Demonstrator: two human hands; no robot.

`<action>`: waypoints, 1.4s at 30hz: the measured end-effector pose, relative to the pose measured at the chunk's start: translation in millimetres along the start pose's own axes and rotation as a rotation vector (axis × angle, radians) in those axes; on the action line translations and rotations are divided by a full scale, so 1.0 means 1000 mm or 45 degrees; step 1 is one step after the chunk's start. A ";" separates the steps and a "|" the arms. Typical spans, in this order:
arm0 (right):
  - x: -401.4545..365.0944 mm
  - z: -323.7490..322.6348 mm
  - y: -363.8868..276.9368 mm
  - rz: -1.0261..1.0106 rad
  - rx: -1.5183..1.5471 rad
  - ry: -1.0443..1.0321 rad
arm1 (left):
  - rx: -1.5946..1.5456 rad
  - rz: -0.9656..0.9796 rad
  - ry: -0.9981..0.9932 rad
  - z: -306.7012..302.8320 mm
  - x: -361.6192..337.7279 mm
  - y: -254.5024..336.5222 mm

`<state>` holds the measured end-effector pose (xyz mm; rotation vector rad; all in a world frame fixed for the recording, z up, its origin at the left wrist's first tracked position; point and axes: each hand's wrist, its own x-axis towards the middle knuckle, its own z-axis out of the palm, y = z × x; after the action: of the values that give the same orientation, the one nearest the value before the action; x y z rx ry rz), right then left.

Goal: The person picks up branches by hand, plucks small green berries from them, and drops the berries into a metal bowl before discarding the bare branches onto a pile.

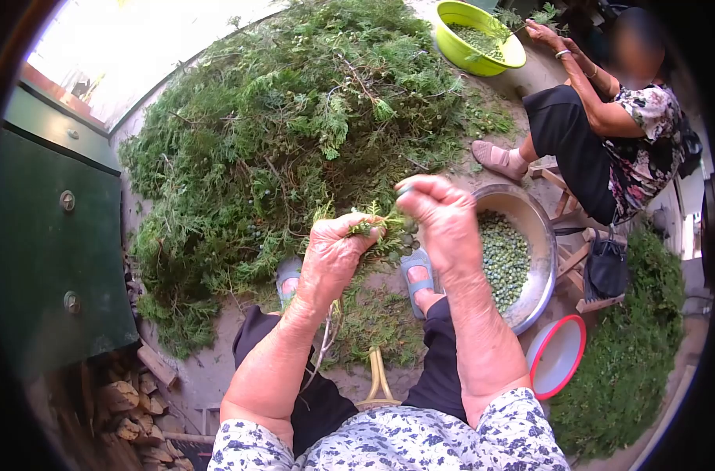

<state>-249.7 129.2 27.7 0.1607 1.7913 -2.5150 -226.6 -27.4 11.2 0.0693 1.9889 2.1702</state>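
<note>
My left hand (331,257) is closed around a green conifer sprig (371,222), whose bare stem trails down below the wrist. Small round berry-like cones (408,238) cluster at the sprig's right end. Just to the right, my right hand (444,222) is raised with thumb and forefinger pinched on a small round cone (405,190). Beside my right forearm stands a wide metal basin (539,228) that holds a heap of similar green cones (500,255).
A large pile of conifer branches (294,118) lies ahead. At the upper right a person (601,118) sits holding a sprig near a yellow-green basin (444,43). A red-rimmed bowl (581,337), more cut greenery (616,392), firewood (126,400) and a green cabinet (43,235) surround me.
</note>
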 end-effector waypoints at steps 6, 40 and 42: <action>0.014 -0.013 -0.017 0.138 0.588 -0.100 | 0.201 0.103 0.079 0.002 0.000 -0.004; 0.010 -0.113 -0.004 -0.180 -0.410 0.654 | -0.540 -0.348 0.297 -0.011 0.003 0.009; 0.009 -0.164 0.005 -0.241 -0.482 1.054 | -0.540 -0.356 0.325 -0.010 0.003 0.013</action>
<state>-248.8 282.3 -30.5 1.2058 2.6161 -2.3166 -232.6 -37.8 22.4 -0.5365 1.4862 2.4429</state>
